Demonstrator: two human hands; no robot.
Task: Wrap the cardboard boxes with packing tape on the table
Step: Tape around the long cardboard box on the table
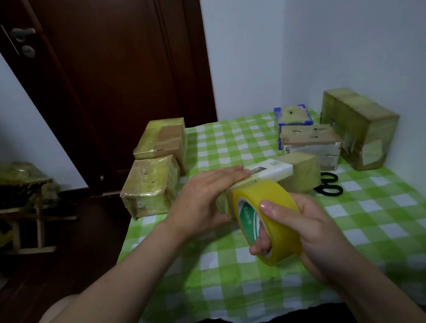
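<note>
One long cardboard box (272, 171) lies mid-table (375, 222), ends taped, white middle bare. Left hand (208, 196) presses flat on its near end, fingers straight. Right hand (308, 227) grips the yellow packing tape roll (273, 202), fingers through the core, roll against the box. Black scissors (328, 184) just right of it. Two taped boxes (151, 190) at left edge, three taped boxes (311, 141) at far right corner.

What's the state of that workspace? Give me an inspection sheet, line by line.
Surface: table under a green checked cloth.
Job's things: yellow tape roll; box in work mid-table, partly taped; two left-edge boxes and three back-right boxes, taped.
Clutter: black scissors beside the box in work.
Hands: left hand flat on that box; right hand grips the tape roll, fingers through its core.
Cables: nothing seen.
Surroundings: dark door, pale walls, wooden rack at left.
</note>
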